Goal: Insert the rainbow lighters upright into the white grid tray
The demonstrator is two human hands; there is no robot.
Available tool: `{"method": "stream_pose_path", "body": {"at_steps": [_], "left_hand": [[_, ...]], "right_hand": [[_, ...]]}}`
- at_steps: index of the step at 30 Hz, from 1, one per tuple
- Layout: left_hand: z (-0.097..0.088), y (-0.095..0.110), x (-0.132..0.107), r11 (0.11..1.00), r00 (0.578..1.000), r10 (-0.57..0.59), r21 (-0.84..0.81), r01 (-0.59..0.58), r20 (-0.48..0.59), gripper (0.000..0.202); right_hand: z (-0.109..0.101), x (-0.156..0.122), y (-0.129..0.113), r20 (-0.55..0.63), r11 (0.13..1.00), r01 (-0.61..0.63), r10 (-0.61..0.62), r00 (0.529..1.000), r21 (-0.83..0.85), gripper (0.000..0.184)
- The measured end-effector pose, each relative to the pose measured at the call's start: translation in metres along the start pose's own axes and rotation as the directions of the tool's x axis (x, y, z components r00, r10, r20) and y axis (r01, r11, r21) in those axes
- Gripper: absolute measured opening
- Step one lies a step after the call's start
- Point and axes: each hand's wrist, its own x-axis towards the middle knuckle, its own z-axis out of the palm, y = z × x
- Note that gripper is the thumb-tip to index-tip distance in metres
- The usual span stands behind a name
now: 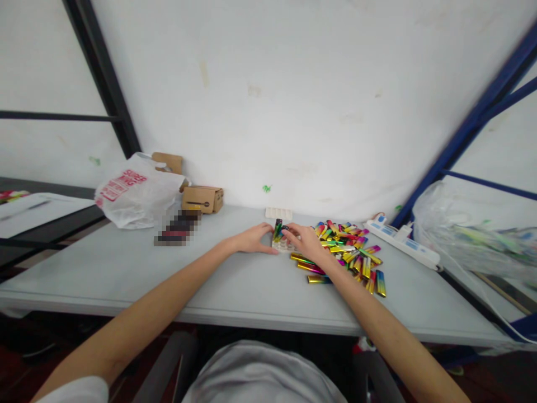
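Pinching the dark top of a lighter (286, 228), your right hand (305, 240) is over a pale, celled tray (282, 247) on the table (239, 285). Your left hand (250, 239) is unclenched, thumb and fingers spread around the tray's left end; you cannot tell whether it touches. Another dark-topped lighter (278, 225) stands upright in the tray, and a pile of shiny lighters (366, 267) lies to the right, any lettering too small to read. The white plastic bag (138, 193) bears red print seeming to start "SUPE", the rest creased. Beside it, the cardboard box (198, 200) shows a dark spoon-like mark. Green scrawl (267, 188) on the wall is illegible.
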Motion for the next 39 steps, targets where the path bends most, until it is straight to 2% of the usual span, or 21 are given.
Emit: {"method": "stream_pose_path", "body": {"at_steps": [3, 6, 10, 15, 18, 21, 24, 27, 30, 34, 37, 39], "left_hand": [[0.000, 0.001, 0.000, 1.000, 1.000, 0.001, 0.002, -0.001, 0.003, 0.074], [0.001, 0.000, 0.000, 1.000, 1.000, -0.010, 0.004, 0.010, 0.005, 0.074], [0.001, -0.002, 0.000, 1.000, 1.000, -0.002, 0.006, 0.002, 0.003, 0.074], [-0.001, -0.003, 0.000, 0.999, 1.000, -0.018, 0.039, 0.018, 0.011, 0.076], [-0.001, -0.002, 0.000, 0.998, 0.999, -0.032, 0.047, 0.031, 0.018, 0.079], [-0.002, 0.000, 0.000, 0.998, 0.998, -0.050, 0.046, 0.049, 0.023, 0.081], [-0.003, 0.001, 0.000, 0.997, 0.998, -0.061, 0.051, 0.060, 0.024, 0.082], [-0.003, 0.001, 0.000, 0.996, 0.997, -0.067, 0.063, 0.065, 0.030, 0.082], [-0.003, 0.001, 0.001, 0.995, 0.997, -0.071, 0.073, 0.069, 0.024, 0.081], [-0.002, 0.000, 0.001, 0.995, 0.998, -0.066, 0.074, 0.064, 0.021, 0.081], [-0.002, 0.000, 0.000, 0.995, 0.997, -0.067, 0.075, 0.064, 0.030, 0.082], [-0.002, 0.000, 0.000, 0.995, 0.997, -0.069, 0.077, 0.066, 0.035, 0.083]], "right_hand": [[0.000, 0.001, 0.002, 0.072, 0.997, 0.046, -0.042, 0.997, -0.066, 0.029], [0.001, 0.004, 0.002, 0.068, 0.978, 0.096, -0.084, 0.994, -0.184, 0.024], [0.005, 0.007, -0.001, 0.008, 0.955, 0.013, -0.011, 1.000, -0.298, 0.025], [0.001, 0.004, 0.001, 0.025, 0.963, 0.046, -0.041, 0.999, -0.265, 0.029], [-0.007, 0.004, 0.004, -0.010, 0.961, 0.033, -0.038, 0.999, -0.275, 0.037], [-0.019, 0.006, 0.013, -0.067, 0.929, -0.031, 0.007, 0.998, -0.368, 0.042], [-0.032, 0.006, 0.028, -0.145, 0.854, -0.159, 0.099, 0.985, -0.495, 0.032], [-0.044, 0.000, 0.049, -0.228, 0.747, -0.326, 0.235, 0.945, -0.580, 0.025], [-0.053, -0.008, 0.067, -0.224, 0.679, -0.415, 0.354, 0.908, -0.605, 0.033], [-0.062, -0.008, 0.080, -0.152, 0.711, -0.397, 0.384, 0.911, -0.581, 0.034], [-0.067, -0.006, 0.085, -0.194, 0.723, -0.425, 0.384, 0.903, -0.545, 0.041], [-0.069, -0.005, 0.086, -0.238, 0.754, -0.414, 0.339, 0.910, -0.510, 0.044]]}}
